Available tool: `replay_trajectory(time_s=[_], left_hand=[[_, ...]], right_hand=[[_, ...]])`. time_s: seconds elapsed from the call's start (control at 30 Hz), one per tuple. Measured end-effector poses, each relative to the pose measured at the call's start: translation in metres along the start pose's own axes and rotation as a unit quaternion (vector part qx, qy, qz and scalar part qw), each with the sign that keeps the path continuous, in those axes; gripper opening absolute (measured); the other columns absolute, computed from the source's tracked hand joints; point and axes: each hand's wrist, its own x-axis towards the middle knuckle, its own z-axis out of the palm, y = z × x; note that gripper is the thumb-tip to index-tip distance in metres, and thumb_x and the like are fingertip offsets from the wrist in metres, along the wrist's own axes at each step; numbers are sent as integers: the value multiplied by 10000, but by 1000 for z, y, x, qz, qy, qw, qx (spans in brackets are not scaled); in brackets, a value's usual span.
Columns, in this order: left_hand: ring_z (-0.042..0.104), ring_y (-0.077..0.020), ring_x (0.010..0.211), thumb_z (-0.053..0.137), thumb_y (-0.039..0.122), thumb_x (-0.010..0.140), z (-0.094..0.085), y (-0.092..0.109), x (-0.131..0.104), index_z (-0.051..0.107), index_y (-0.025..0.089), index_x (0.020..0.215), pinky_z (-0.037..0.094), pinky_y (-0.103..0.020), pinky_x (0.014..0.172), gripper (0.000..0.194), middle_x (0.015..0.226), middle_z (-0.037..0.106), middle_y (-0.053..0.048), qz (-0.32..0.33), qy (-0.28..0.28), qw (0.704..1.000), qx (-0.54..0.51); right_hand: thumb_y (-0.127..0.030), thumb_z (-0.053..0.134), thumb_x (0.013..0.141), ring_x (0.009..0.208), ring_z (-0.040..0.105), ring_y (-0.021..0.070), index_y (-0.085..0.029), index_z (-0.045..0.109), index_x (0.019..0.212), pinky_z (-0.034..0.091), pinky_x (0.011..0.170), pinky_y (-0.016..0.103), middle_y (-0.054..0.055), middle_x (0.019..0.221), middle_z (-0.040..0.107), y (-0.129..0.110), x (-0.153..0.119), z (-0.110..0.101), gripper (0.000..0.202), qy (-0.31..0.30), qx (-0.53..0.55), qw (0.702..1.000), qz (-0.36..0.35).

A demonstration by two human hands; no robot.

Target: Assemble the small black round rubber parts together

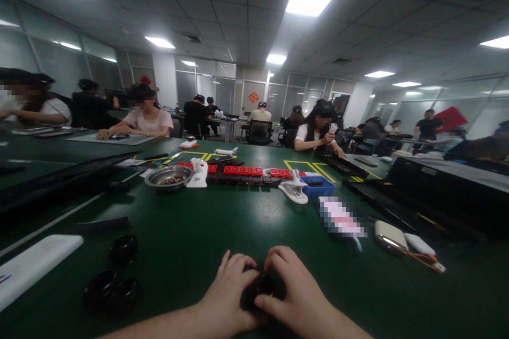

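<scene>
Close to the table's near edge, my left hand [231,292] and my right hand [295,287] are curled around a small black round piece [264,285]. It looks like a glossy ring, partly covered by my fingers, and its exact kind is unclear. My right thumb and fingers grip its right side, while the left hand's fingers close in from the other side. To the left, several similar black ring-shaped pieces lie on the green table; one ring [123,249] sits apart, and others [101,285] are bunched together nearer to me.
A white slab [37,265] lies at left. Ahead stand a metal bowl [166,187] of small parts, red blocks [243,171], white stands [295,188] and a blue bin [326,188]. A cream case [390,238] and long black housings [445,190] are at right. Co-workers sit across.
</scene>
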Motion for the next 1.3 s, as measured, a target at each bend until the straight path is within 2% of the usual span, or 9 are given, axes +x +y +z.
replay_trajectory(time_s=[0.07, 0.23, 0.43, 0.53, 0.7, 0.93, 1.1, 1.17, 1.3], left_hand=[[465, -270, 1045, 722, 342, 561, 0, 0, 0, 615, 252, 954, 134, -559, 1012, 417, 1058, 529, -47, 0, -1, 1000, -2], [435, -286, 1085, 725, 364, 567, 0, -2, 1, 579, 252, 1055, 107, -565, 1018, 521, 1105, 515, -61, -4, -13, 1000, -11], [457, -278, 1047, 748, 383, 537, -2, -1, 0, 621, 266, 934, 114, -573, 1009, 433, 1061, 518, -27, 2, -6, 1000, -10], [464, -270, 1039, 726, 382, 568, -1, -1, 0, 619, 263, 937, 128, -564, 1011, 401, 1052, 523, -26, 7, 1, 1000, -12], [454, -277, 1056, 712, 417, 587, -1, -1, 0, 588, 270, 1030, 108, -568, 1015, 483, 1079, 523, -40, 6, -5, 1000, -19], [466, -274, 1039, 713, 375, 590, -3, 1, 0, 622, 245, 930, 120, -561, 1016, 375, 1050, 527, -36, 5, -2, 1000, -10], [452, -279, 1060, 704, 414, 602, 0, -1, 0, 577, 266, 1051, 114, -573, 1012, 489, 1080, 524, -48, 11, -8, 1000, -15], [449, -282, 1061, 706, 425, 598, 0, -1, 0, 595, 258, 1008, 118, -571, 1011, 457, 1084, 523, -48, 11, -6, 1000, -14], [465, -276, 1035, 714, 394, 583, -1, 0, 0, 622, 256, 930, 122, -564, 1012, 384, 1054, 524, -29, 8, 1, 1000, -7]], right_hand=[[-98, 609, 594, 927, 476, 210, -177, 560, 848, 389, 814, 306, 55, 966, 516, -1, 0, -1, 270, -15, 12, 999, -26], [-6, 519, 578, 1099, 417, 183, -206, 515, 1095, 313, 943, 281, 53, 1164, 464, -4, 0, -7, 555, -88, 90, 990, -72], [-207, 654, 632, 898, 481, 217, -175, 528, 919, 393, 793, 331, 56, 953, 525, -1, 1, -3, 315, -11, 10, 1000, 2], [-149, 626, 615, 875, 483, 210, -180, 537, 835, 397, 772, 318, 44, 912, 520, 0, 0, -2, 239, -7, 1, 1000, -5], [-17, 488, 583, 1063, 441, 205, -221, 526, 1045, 337, 910, 319, 46, 1123, 487, -1, 0, -7, 506, -79, 102, 988, -79], [-137, 637, 591, 902, 479, 217, -180, 536, 854, 391, 790, 322, 48, 948, 518, 0, 1, -5, 285, -13, 17, 1000, 6], [-29, 549, 589, 1081, 426, 200, -207, 526, 1069, 324, 927, 301, 55, 1151, 463, -3, -1, -8, 513, -96, 87, 989, -65], [-52, 574, 595, 1075, 430, 209, -200, 493, 1105, 325, 927, 315, 63, 1149, 469, -3, -1, -9, 536, -79, 84, 992, -52], [-153, 649, 599, 928, 474, 220, -187, 520, 901, 387, 813, 327, 53, 978, 517, 0, 1, -5, 330, -7, 17, 1000, 3]])
